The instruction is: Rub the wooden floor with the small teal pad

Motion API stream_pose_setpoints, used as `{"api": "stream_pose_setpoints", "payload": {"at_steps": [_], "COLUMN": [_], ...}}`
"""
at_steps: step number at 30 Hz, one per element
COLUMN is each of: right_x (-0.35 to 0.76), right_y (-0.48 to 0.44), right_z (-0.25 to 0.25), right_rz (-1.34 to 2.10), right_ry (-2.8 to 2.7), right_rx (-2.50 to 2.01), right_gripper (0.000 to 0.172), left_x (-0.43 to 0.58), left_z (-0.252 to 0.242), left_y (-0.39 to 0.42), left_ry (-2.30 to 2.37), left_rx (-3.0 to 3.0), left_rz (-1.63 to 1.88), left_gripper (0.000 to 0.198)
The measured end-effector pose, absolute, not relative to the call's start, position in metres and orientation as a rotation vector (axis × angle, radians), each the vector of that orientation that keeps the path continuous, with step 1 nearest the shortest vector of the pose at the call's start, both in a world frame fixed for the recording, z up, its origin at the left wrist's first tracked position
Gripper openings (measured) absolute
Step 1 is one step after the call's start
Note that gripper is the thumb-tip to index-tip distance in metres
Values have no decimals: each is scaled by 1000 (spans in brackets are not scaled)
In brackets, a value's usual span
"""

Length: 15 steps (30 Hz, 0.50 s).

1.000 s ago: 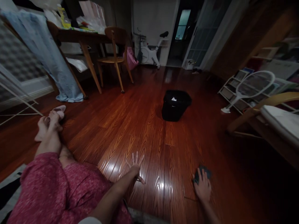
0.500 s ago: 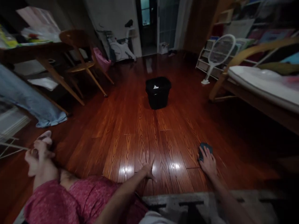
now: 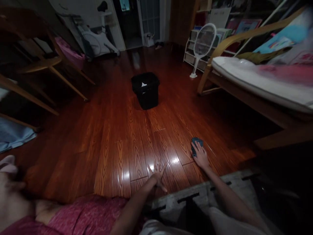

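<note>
My left hand (image 3: 157, 176) rests on the reddish-brown wooden floor (image 3: 137, 156) with its fingers spread wide, holding nothing. Farther right, my right hand (image 3: 201, 156) lies over a bunched dark blue-grey cloth (image 3: 195, 150) and presses it against the boards. Its fingers reach across the top of the cloth, and part of the cloth is hidden under the palm. Beyond both hands, a black bin (image 3: 148, 98) stands upright on the floor, with a scrap of white showing at its top.
A bed-like seat with a wooden frame and white cushion (image 3: 259, 81) stands at right, a white electric swatter (image 3: 204, 42) beside it. Wooden chairs (image 3: 41, 65) and a white exercise bike (image 3: 97, 39) are at left. A pale patterned mat (image 3: 171, 203) borders the floor near me.
The view has turned right, so the bin, chairs and seat appear farther left. My right hand stays on the cloth, and my left hand stays spread on the floor.
</note>
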State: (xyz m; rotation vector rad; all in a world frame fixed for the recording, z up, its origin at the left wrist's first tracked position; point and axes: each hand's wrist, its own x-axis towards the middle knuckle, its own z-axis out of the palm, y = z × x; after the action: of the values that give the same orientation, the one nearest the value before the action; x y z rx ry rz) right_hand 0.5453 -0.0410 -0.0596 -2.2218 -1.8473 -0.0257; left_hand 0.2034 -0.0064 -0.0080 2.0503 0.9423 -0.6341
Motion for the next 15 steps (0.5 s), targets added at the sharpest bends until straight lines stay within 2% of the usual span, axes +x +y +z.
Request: {"api": "stream_pose_setpoints", "payload": {"at_steps": [3, 9, 12, 15], "right_x": [584, 647, 631, 588], "right_y": [-44, -21, -8, -15], "right_z": [-60, -63, -61, -60], "right_rz": [-6, -141, -187, -179], "right_ry": [-1809, -1005, -831, -930], "right_rx": [-2226, -2582, -2602, -2587], "right_gripper": [61, 62, 65, 67], "left_x": [203, 204, 208, 211], "left_z": [0, 9, 6, 3], "left_y": [-5, 2, 5, 8], "left_ry": [1049, 1028, 1074, 1102], "left_rx": [2051, 2020, 2037, 2057], "left_rz": [-730, -762, -765, -768], "left_gripper": [166, 150, 147, 138]}}
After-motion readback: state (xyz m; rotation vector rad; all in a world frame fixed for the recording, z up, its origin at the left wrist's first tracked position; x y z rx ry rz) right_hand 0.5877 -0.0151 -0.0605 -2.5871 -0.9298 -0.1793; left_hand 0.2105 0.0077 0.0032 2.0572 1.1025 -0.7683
